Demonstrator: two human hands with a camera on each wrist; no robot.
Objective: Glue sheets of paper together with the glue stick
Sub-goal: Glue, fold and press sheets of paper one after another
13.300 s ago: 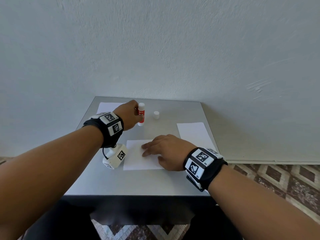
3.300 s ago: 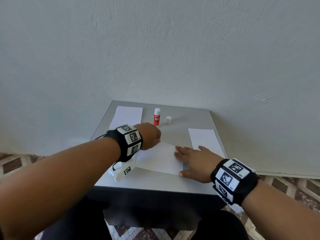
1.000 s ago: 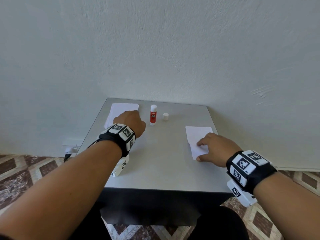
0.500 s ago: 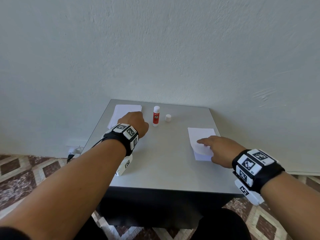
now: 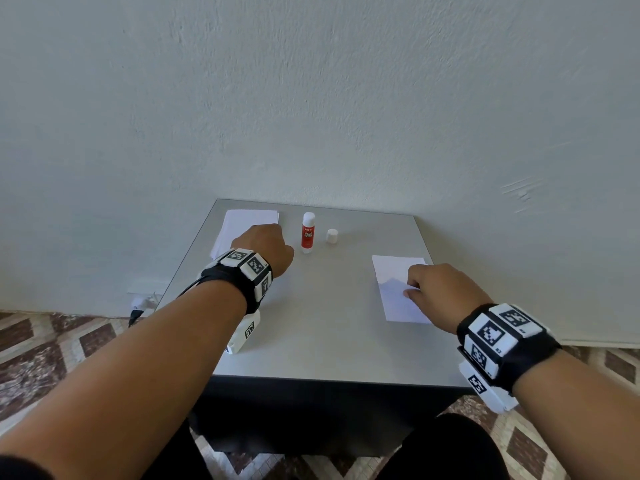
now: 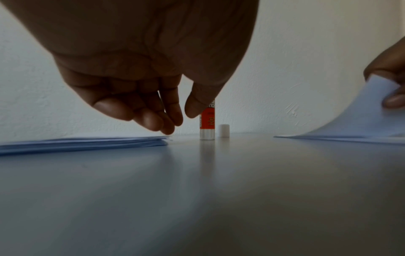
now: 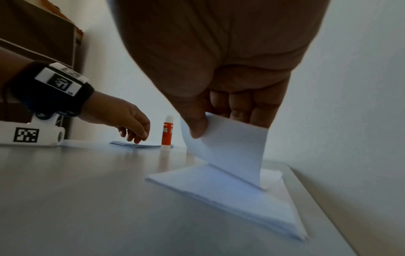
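An uncapped red and white glue stick (image 5: pixel 308 232) stands upright at the back of the grey table (image 5: pixel 322 334), its white cap (image 5: pixel 331 236) just to its right. My left hand (image 6: pixel 184 119) hangs with loosely curled fingers over the near right corner of the left paper stack (image 6: pixel 87 142) and holds nothing. My right hand (image 7: pixel 203 128) pinches the near left corner of the top sheet (image 7: pixel 228 149) between thumb and fingers. That corner curls up off the right paper stack (image 7: pixel 230 195), while the sheet's far edge still lies on the stack.
The table stands against a white wall (image 5: pixel 311 98). A patterned tile floor (image 5: pixel 52 351) lies below on both sides. The right paper stack (image 5: pixel 398 289) sits close to the table's right edge.
The sheet that lay in the middle 3.3 s ago is gone from there. In the last half second my right hand went from lying flat on the right stack to pinching up its top sheet. The left hand barely moved.
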